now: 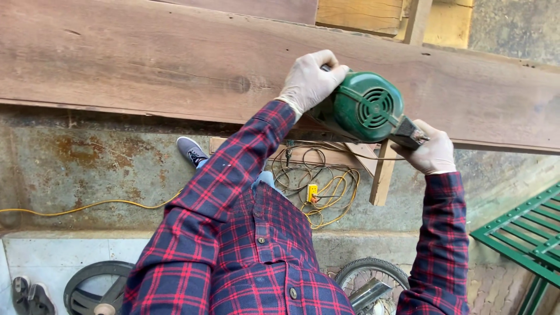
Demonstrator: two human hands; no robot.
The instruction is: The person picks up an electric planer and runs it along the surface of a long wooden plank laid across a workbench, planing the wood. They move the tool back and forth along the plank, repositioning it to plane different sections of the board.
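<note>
Gripping a green power tool (366, 107) on a long wooden plank (175, 64): left hand (309, 80) clenched on its front, right hand (433, 153) grasping the rear handle; yellow cord (326, 192) coiled below them.

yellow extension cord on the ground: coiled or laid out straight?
Mostly coiled: the yellow cord lies in loose loops beneath the wooden plank, with one strand trailing off left.

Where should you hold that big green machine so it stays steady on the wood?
Probably with both hands, as shown here. The green power tool has a round motor body and a dark handle sticking out at one end. The right hand wraps that handle from behind; the left hand clasps the front, coming over the top. A grip at both ends likely steadies it on the long wooden plank.
</note>
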